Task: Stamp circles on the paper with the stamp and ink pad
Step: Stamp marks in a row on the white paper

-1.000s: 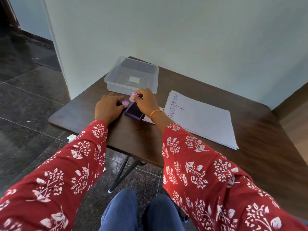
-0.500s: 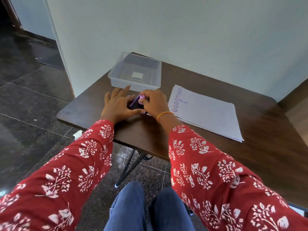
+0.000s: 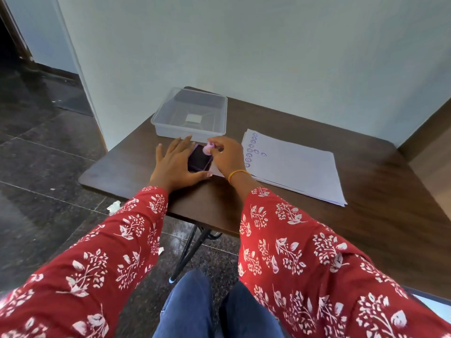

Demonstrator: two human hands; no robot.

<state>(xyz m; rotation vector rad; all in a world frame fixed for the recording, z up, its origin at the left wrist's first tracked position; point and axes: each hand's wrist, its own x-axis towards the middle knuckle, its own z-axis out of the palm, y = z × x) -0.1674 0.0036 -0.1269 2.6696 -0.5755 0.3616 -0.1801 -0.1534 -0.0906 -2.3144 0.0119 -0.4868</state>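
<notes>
A dark purple ink pad (image 3: 199, 158) lies on the brown table (image 3: 292, 215). My left hand (image 3: 174, 164) rests flat against its left and near sides, thumb along the front edge, fingers spread. My right hand (image 3: 225, 156) pinches a small pink stamp (image 3: 209, 148) and holds it down on the pad's far right corner. To the right lies a stack of white paper (image 3: 297, 167) with several purple circle stamps (image 3: 251, 150) in a column near its left edge.
A clear plastic container (image 3: 192, 115) stands just behind the ink pad, close to the pale wall. The table's near edge runs under my forearms. Dark tiled floor with a scrap of paper (image 3: 114, 206) lies to the left.
My left hand has spread flat beside the ink pad. My right hand has brought the stamp onto the pad's far corner. The camera has shifted slightly.
</notes>
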